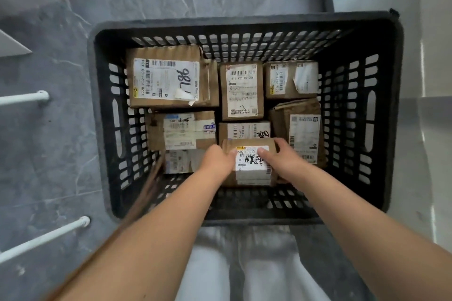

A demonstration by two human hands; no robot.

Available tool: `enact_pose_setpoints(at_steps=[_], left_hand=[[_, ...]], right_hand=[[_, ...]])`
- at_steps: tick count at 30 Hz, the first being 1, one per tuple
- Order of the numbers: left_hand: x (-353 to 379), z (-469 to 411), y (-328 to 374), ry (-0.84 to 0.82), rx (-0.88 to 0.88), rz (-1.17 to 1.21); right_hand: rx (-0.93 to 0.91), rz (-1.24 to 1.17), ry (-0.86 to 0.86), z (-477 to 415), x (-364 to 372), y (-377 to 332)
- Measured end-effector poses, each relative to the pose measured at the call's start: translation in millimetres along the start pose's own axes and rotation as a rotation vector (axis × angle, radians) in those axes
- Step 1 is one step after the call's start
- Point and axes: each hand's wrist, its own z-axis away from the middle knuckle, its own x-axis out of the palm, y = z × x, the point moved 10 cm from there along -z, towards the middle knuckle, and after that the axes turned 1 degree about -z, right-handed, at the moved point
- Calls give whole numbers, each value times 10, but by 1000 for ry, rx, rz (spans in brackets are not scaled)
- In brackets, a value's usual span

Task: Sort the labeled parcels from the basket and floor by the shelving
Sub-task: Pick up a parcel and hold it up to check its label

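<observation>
Left hand (pixel 217 159) and right hand (pixel 281 156) are clamped on one parcel (pixel 252 166) by the basket's (pixel 244 19) near edge; eight parcels are counted.

Floor (pixel 56 166): grey marbled tile, pale veins.
Basket (pixel 244 25): black slotted plastic, stands on floor, centre.
Shelf legs (pixel 24 98): two white tubes meet floor at 9 and 8 o'clock of basket.
Parcels (pixel 242 90): brown labelled boxes cover basket bottom.
</observation>
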Motion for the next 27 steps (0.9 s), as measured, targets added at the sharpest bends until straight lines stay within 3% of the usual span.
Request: enact_pose_setpoints(at_steps=[9,16,23,27], left_hand=[[14,-179,-97,125,-150,62],[42,-60,-218,187,-31,350],[122,82,-320,241,86,631],[139,38,-305,221,80,647]], right_hand=[[39,-71,77,-244,-12,44],[-64,-109,115,-144,-124,81],[-197,-339,88,55,-109,135],[-221,-350,95,15,-122,127]])
